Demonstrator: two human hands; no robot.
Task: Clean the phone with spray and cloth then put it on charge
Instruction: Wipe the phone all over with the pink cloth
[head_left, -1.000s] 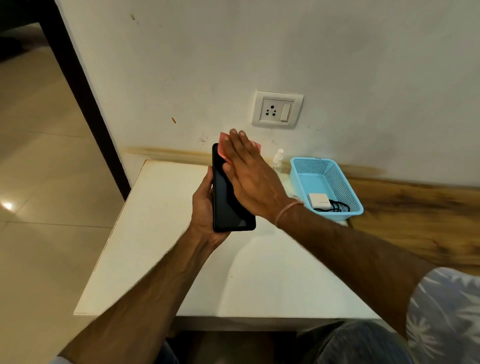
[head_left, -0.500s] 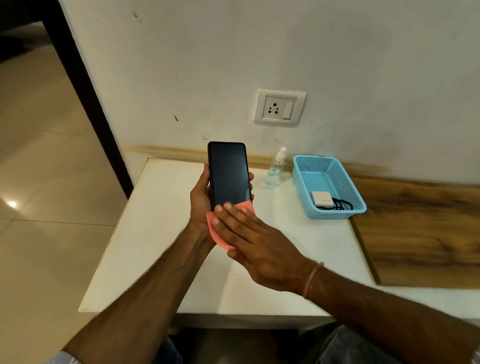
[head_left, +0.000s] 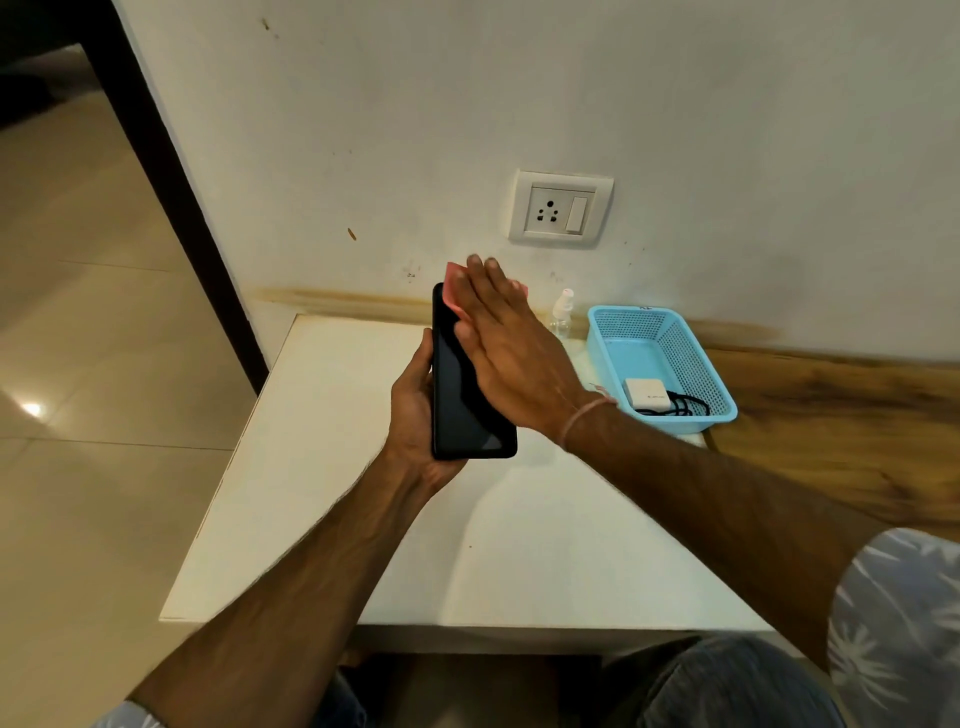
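Note:
My left hand (head_left: 413, 415) grips a black phone (head_left: 465, 415) from behind, upright above the white table (head_left: 322, 493), its dark screen facing me. My right hand (head_left: 511, 348) lies flat on the upper part of the screen and presses a pink cloth (head_left: 454, 288) against it; only the cloth's top corners show past the fingers. A small clear spray bottle (head_left: 562, 312) stands on the table by the wall, half hidden behind my right hand. A white charger block (head_left: 645, 393) with a black cable (head_left: 680, 405) lies in a light blue basket (head_left: 675, 332).
A white wall socket with a switch (head_left: 561, 212) sits on the wall above the table. A wooden surface (head_left: 841, 426) adjoins the table on the right. A dark door frame (head_left: 171, 192) and tiled floor (head_left: 93, 322) lie to the left.
My right hand with the pink cloth has slid from the bottom of the phone's screen up to its top. The left hand has kept its hold on the phone.

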